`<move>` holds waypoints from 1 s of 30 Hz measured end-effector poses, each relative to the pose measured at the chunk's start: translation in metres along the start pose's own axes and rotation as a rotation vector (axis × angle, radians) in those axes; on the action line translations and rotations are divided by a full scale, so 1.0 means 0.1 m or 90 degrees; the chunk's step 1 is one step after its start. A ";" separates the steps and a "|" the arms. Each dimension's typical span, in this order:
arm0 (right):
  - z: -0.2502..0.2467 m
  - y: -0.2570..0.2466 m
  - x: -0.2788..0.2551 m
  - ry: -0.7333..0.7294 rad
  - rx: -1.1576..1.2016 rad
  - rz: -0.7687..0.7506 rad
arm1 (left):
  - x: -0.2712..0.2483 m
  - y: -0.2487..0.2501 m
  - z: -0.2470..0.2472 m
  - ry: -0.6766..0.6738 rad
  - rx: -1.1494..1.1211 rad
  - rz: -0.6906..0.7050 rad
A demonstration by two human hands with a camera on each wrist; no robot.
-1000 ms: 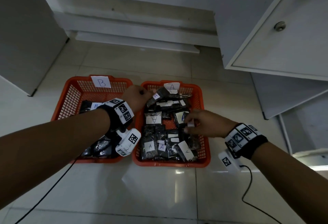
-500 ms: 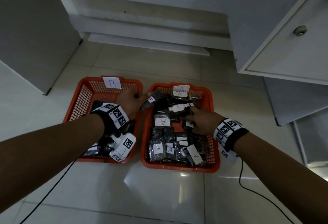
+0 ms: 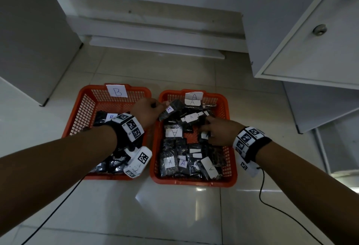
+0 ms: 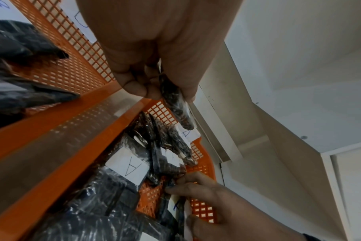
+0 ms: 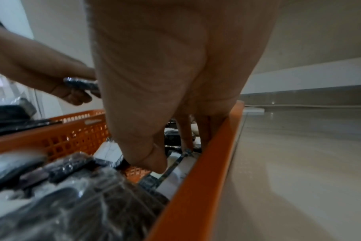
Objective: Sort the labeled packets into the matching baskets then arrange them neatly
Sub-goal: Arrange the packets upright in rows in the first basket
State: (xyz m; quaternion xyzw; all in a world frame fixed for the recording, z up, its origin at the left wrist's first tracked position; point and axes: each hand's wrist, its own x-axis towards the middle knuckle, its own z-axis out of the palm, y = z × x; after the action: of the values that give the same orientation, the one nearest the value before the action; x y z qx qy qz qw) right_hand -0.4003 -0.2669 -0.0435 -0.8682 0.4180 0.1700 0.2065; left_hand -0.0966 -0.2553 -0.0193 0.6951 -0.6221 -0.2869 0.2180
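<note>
Two orange baskets stand side by side on the floor: basket B on the left and basket A on the right, each with a paper letter on its far wall. Several dark packets with white A labels fill basket A. My left hand pinches one dark A packet above the rim between the baskets; the left wrist view shows this packet hanging from the fingers. My right hand is down in basket A near its right wall, thumb and fingers holding a labelled packet on edge.
Basket B holds several dark packets, one B-labelled packet showing beside my left wrist. A white cabinet door with a knob overhangs at right. A grey cabinet stands at left and a white plinth behind. Cables trail over the tiles.
My right hand has slid a little farther into basket A, still holding its packet. The left hand keeps its packet by the rim. The head view has tilted.
</note>
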 end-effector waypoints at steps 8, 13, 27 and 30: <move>-0.23 0.00 0.08 0.229 0.062 0.081 | -0.02 -0.11 -0.07 -0.031 -0.007 0.023; -0.38 0.06 0.34 0.301 0.056 0.200 | -0.11 -0.09 -0.09 -0.147 0.141 0.133; -0.40 0.00 0.63 0.253 0.072 0.185 | -0.12 -0.38 -0.22 -0.054 0.094 0.064; -0.38 0.03 0.61 0.271 0.116 0.159 | -0.14 -0.33 -0.21 -0.059 0.076 0.071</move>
State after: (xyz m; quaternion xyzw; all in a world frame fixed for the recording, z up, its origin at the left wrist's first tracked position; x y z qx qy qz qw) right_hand -0.3618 -0.3273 -0.0399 -0.8040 0.5695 -0.0306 0.1684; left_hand -0.0591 -0.2384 -0.0233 0.6570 -0.6853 -0.2685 0.1628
